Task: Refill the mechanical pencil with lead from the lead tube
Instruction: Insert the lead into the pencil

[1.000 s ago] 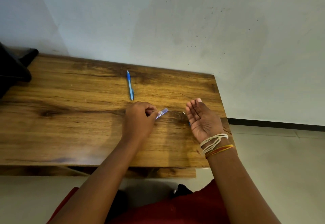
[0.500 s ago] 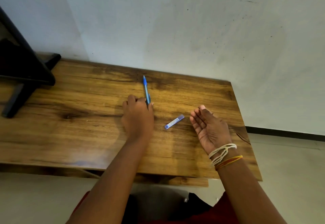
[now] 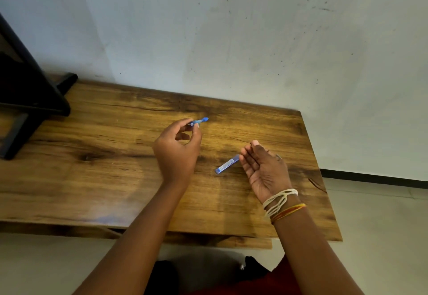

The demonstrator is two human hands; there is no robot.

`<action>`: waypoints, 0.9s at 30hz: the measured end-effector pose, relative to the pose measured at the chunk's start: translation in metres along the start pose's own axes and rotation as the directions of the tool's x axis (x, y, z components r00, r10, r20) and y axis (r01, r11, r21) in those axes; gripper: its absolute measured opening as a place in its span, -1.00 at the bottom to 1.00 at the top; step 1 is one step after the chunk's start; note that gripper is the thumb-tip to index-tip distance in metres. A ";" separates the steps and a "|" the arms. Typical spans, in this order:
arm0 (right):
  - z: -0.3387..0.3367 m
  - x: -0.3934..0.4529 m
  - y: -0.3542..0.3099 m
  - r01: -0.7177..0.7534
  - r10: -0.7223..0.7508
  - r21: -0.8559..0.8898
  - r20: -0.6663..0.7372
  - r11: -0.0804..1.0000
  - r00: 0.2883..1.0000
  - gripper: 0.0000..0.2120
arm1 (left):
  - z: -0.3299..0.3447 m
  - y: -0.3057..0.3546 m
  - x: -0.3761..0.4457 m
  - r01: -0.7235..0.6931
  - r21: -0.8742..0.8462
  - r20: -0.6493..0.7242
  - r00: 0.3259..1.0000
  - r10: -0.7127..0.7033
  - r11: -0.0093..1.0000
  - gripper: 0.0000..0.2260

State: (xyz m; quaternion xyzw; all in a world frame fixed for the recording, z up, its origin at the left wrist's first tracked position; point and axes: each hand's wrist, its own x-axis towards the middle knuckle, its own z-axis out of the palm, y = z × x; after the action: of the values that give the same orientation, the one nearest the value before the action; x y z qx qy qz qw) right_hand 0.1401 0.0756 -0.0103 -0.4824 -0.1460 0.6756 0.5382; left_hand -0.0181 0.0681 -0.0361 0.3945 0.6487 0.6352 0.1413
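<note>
Head view: left hand [image 3: 177, 153] pinches the blue mechanical pencil [image 3: 198, 121] between thumb and fingertips, lifted above the wooden table [image 3: 92, 179]. Pencil's long axis runs roughly left-right, one end poking out toward the right and slightly away, other end hidden in the grip; which end is the tip, cannot tell. Right hand [image 3: 264, 169] is open, palm up and cupped, holding nothing visible. Lead tube [image 3: 227, 164] lies flat on the table just beside the right fingertips, long axis diagonal, near-left to far-right.
</note>
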 end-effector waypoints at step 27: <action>-0.005 -0.003 -0.005 0.026 -0.026 0.018 0.016 1.000 1.000 -0.94 | 0.012 0.025 -0.011 0.914 -0.396 0.775 0.384 -0.502 0.087 -0.83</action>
State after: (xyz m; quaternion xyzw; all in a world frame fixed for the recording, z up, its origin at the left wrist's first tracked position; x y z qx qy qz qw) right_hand 0.1474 0.0733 -0.0078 -0.4700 -0.1507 0.6737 0.5499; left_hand 0.0055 0.0664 -0.0181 0.0309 0.3365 0.5740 0.7459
